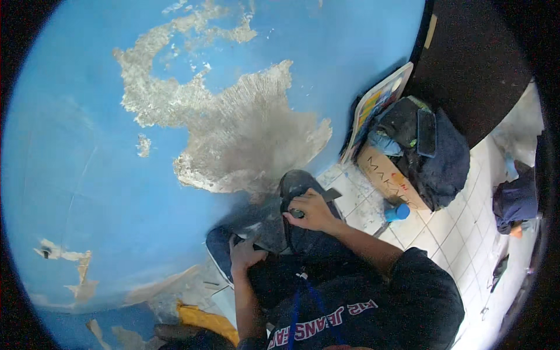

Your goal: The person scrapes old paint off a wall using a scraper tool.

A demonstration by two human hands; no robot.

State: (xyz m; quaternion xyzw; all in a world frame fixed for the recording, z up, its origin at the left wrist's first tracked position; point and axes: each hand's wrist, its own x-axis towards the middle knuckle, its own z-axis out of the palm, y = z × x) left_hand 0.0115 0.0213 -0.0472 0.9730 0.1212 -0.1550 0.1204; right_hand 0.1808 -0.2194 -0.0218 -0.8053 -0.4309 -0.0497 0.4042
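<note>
My right hand [314, 211] is closed round the dark handle of what looks like a scraper [332, 195]; its flat dark end sticks out on the right side of the hand, above my dark shoe [294, 182]. Lower and to the left, my left hand [245, 254] has curled fingers beside my other shoe [218, 246]. Something dark shows between its fingers and thumb, too shadowed to name. In front of both hands rises a blue wall [87, 192] with a large bare grey patch [248, 128] where the paint is gone.
On the right, a cardboard box [382, 175] holds a dark cloth bundle [446, 166] with a phone [426, 133] on it. A blue-capped container [398, 212] stands on the tiles. Yellow cloth [207, 319] lies lower left. Another person's sleeve [516, 201] shows far right.
</note>
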